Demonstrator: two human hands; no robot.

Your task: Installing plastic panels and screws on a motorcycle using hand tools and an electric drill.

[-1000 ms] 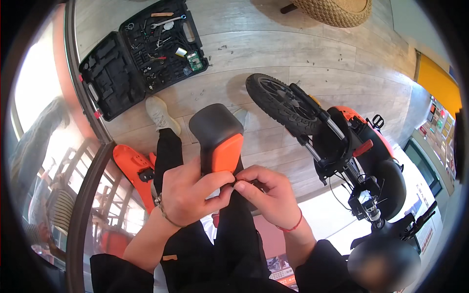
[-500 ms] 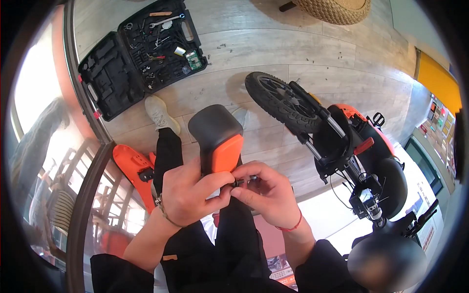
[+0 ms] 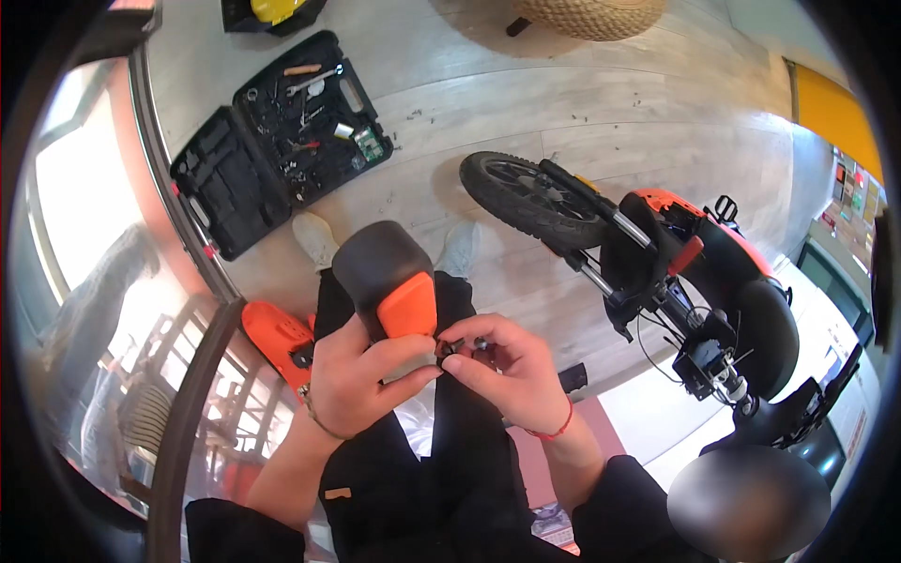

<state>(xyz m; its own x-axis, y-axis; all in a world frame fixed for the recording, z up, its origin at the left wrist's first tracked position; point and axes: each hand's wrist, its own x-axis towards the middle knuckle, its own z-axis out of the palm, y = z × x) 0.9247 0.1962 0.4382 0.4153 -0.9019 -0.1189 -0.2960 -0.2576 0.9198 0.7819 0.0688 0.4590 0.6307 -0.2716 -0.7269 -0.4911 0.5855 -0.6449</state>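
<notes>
In my left hand (image 3: 357, 380) is a rounded black part (image 3: 375, 267) with an orange panel (image 3: 409, 307); its exact kind I cannot tell. The fingers are wrapped round its lower end, and the thumb and forefinger reach toward a small dark piece (image 3: 449, 349) beside the panel. My right hand (image 3: 511, 371) is closed in a pinch on that dark piece. Another small shiny metal bit (image 3: 481, 344) shows between its fingers. Fingers hide most of both little pieces. The black part hangs above my legs (image 3: 450, 450).
An open black tool case (image 3: 267, 202) with wrenches and small parts lies at the far left. At right stands an orange and black bike (image 3: 694, 272) with its front wheel (image 3: 526, 192) toward me. An orange shell piece (image 3: 277, 342) lies beside my left leg. Loose screws (image 3: 413, 115) dot the floor.
The whole view has shifted a little. The black and orange part has moved slightly left and down in the picture. Both hands stay gathered around the small dark piece.
</notes>
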